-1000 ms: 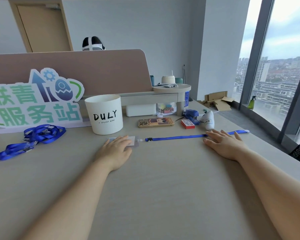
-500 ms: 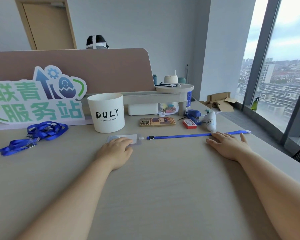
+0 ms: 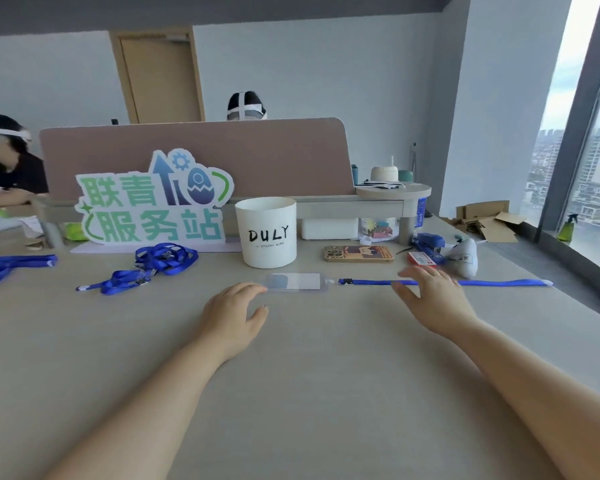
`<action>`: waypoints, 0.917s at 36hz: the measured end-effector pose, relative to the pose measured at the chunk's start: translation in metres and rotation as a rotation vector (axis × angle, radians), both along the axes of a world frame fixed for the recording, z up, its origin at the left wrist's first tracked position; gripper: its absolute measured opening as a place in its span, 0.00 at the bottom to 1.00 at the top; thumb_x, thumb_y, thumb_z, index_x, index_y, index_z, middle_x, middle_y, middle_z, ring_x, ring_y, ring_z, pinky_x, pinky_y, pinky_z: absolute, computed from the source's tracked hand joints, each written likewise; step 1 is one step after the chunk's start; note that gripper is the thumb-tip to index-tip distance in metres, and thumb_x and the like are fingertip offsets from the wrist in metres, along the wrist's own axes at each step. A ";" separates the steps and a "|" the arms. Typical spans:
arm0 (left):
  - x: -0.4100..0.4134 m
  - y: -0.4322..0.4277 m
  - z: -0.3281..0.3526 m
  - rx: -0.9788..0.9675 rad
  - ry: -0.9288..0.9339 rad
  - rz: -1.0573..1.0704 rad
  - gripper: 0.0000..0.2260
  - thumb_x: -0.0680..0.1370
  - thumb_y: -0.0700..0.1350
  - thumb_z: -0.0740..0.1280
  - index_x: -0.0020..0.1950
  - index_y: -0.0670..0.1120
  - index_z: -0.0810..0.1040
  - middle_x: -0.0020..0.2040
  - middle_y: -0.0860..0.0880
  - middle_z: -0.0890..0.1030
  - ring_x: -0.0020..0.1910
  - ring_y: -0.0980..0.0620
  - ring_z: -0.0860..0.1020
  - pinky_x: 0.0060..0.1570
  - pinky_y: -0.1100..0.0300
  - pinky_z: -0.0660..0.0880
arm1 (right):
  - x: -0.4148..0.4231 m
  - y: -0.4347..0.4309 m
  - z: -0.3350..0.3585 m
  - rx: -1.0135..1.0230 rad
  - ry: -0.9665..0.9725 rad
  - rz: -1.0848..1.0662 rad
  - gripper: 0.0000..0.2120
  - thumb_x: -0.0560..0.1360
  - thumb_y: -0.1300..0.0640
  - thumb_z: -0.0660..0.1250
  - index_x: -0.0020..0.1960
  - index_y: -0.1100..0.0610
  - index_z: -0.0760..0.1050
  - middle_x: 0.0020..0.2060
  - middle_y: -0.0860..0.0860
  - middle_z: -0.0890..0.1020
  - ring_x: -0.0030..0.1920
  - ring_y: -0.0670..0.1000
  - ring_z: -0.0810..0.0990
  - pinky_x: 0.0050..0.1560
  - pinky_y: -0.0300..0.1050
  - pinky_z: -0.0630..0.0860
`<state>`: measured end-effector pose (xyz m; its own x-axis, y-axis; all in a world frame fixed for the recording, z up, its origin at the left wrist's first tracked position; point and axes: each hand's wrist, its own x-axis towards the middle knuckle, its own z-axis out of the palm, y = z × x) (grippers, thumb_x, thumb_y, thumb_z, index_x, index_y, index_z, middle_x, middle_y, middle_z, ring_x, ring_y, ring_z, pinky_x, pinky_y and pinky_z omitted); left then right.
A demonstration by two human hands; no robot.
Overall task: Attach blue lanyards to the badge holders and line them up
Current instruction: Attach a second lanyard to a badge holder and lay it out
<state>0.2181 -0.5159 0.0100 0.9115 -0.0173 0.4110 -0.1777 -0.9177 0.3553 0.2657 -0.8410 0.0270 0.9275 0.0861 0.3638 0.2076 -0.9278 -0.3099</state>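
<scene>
Left hand [image 3: 232, 315], right hand [image 3: 432, 299] flank badge holder [image 3: 297, 281].

A clear badge holder [image 3: 297, 282] lies flat on the tabletop [image 3: 309, 375], long side left to right, a blue patch showing near its left end. A blue lanyard [image 3: 499, 282] stretches straight out to the right, its black buckle just beside the holder's tab. Farther left sits a loose tangle of blue lanyards [image 3: 160, 261], and more blue straps [image 3: 11, 263] lie at the left edge.

Our left forearm [image 3: 146, 403] and right forearm [image 3: 534, 393] stretch forward, bare. Our left hand [image 3: 234, 315] is palm down, fingers loosely curled, holding nothing. Our right hand [image 3: 430, 301], well apart from it, spreads relaxed fingers, palm down.
</scene>
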 end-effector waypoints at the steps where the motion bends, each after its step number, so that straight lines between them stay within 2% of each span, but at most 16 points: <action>1: -0.010 0.016 0.000 -0.006 0.003 0.033 0.19 0.74 0.53 0.60 0.63 0.49 0.76 0.64 0.53 0.76 0.64 0.52 0.73 0.64 0.57 0.67 | -0.005 0.020 -0.001 0.020 0.007 0.057 0.21 0.79 0.41 0.55 0.66 0.49 0.70 0.66 0.48 0.73 0.67 0.52 0.69 0.66 0.49 0.63; 3: -0.033 0.053 0.000 -0.011 -0.007 0.101 0.16 0.77 0.50 0.64 0.63 0.50 0.76 0.63 0.54 0.76 0.63 0.53 0.73 0.63 0.57 0.67 | -0.014 0.060 -0.002 0.037 0.005 0.171 0.19 0.79 0.41 0.54 0.64 0.49 0.71 0.64 0.47 0.75 0.65 0.51 0.70 0.64 0.47 0.64; 6: -0.072 0.113 0.004 0.002 -0.012 0.198 0.17 0.75 0.52 0.63 0.62 0.50 0.77 0.62 0.54 0.77 0.63 0.52 0.73 0.63 0.57 0.67 | -0.027 0.129 0.002 0.096 -0.013 0.320 0.18 0.79 0.43 0.55 0.63 0.50 0.73 0.63 0.46 0.75 0.64 0.50 0.71 0.63 0.45 0.65; 10: -0.121 0.201 0.007 0.036 -0.010 0.357 0.16 0.76 0.47 0.67 0.64 0.49 0.76 0.63 0.52 0.76 0.64 0.51 0.73 0.63 0.59 0.66 | -0.038 0.241 0.005 0.192 0.009 0.510 0.16 0.78 0.44 0.59 0.61 0.50 0.74 0.61 0.45 0.76 0.62 0.49 0.71 0.62 0.43 0.67; 15: -0.171 0.305 0.005 0.043 0.047 0.548 0.20 0.77 0.50 0.66 0.68 0.49 0.72 0.67 0.52 0.73 0.67 0.51 0.70 0.65 0.59 0.65 | -0.048 0.397 -0.002 0.231 0.074 0.722 0.16 0.78 0.48 0.63 0.63 0.51 0.72 0.62 0.47 0.74 0.63 0.48 0.71 0.61 0.41 0.66; 19: -0.199 0.384 0.003 0.070 0.078 0.722 0.25 0.77 0.56 0.61 0.72 0.49 0.67 0.72 0.51 0.68 0.70 0.51 0.66 0.69 0.59 0.61 | -0.059 0.511 -0.011 0.126 0.154 0.887 0.19 0.76 0.51 0.64 0.66 0.50 0.69 0.67 0.48 0.71 0.67 0.50 0.68 0.67 0.46 0.66; 21: -0.211 0.420 -0.001 0.104 0.129 0.800 0.30 0.76 0.60 0.56 0.76 0.50 0.58 0.76 0.49 0.60 0.75 0.50 0.59 0.72 0.57 0.56 | -0.064 0.559 -0.014 0.075 0.193 0.933 0.22 0.75 0.48 0.64 0.68 0.50 0.66 0.68 0.49 0.69 0.67 0.52 0.69 0.67 0.48 0.66; 24: -0.217 0.465 -0.008 0.045 0.279 0.912 0.33 0.79 0.61 0.53 0.78 0.54 0.41 0.79 0.49 0.41 0.77 0.48 0.43 0.74 0.50 0.44 | -0.068 0.620 -0.016 0.015 0.201 0.981 0.26 0.76 0.44 0.62 0.71 0.50 0.63 0.70 0.49 0.67 0.67 0.52 0.68 0.68 0.47 0.64; 26: -0.212 0.491 -0.008 0.030 0.345 0.947 0.34 0.78 0.64 0.51 0.77 0.54 0.37 0.77 0.50 0.35 0.77 0.49 0.38 0.74 0.47 0.39 | -0.069 0.654 -0.017 -0.013 0.198 1.012 0.28 0.77 0.43 0.61 0.73 0.50 0.61 0.72 0.49 0.65 0.70 0.51 0.66 0.70 0.47 0.62; 29: -0.202 0.527 -0.008 0.125 0.366 0.948 0.35 0.77 0.67 0.49 0.77 0.54 0.37 0.77 0.52 0.34 0.76 0.52 0.35 0.73 0.45 0.36 | -0.073 0.690 -0.020 -0.046 0.160 1.024 0.28 0.77 0.41 0.58 0.74 0.51 0.59 0.74 0.49 0.62 0.73 0.51 0.61 0.73 0.46 0.58; 33: -0.194 0.573 -0.005 0.126 0.322 1.034 0.34 0.77 0.67 0.48 0.78 0.54 0.42 0.78 0.52 0.39 0.77 0.52 0.38 0.74 0.45 0.37 | -0.070 0.708 -0.029 -0.125 0.093 0.982 0.30 0.77 0.38 0.54 0.75 0.49 0.57 0.75 0.46 0.60 0.75 0.49 0.57 0.73 0.44 0.52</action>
<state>0.0240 0.0568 0.0045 0.5742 0.7940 0.1996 0.7851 -0.6032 0.1405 0.1960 -0.1330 -0.0015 0.4484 0.8639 0.2293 0.8812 -0.3843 -0.2752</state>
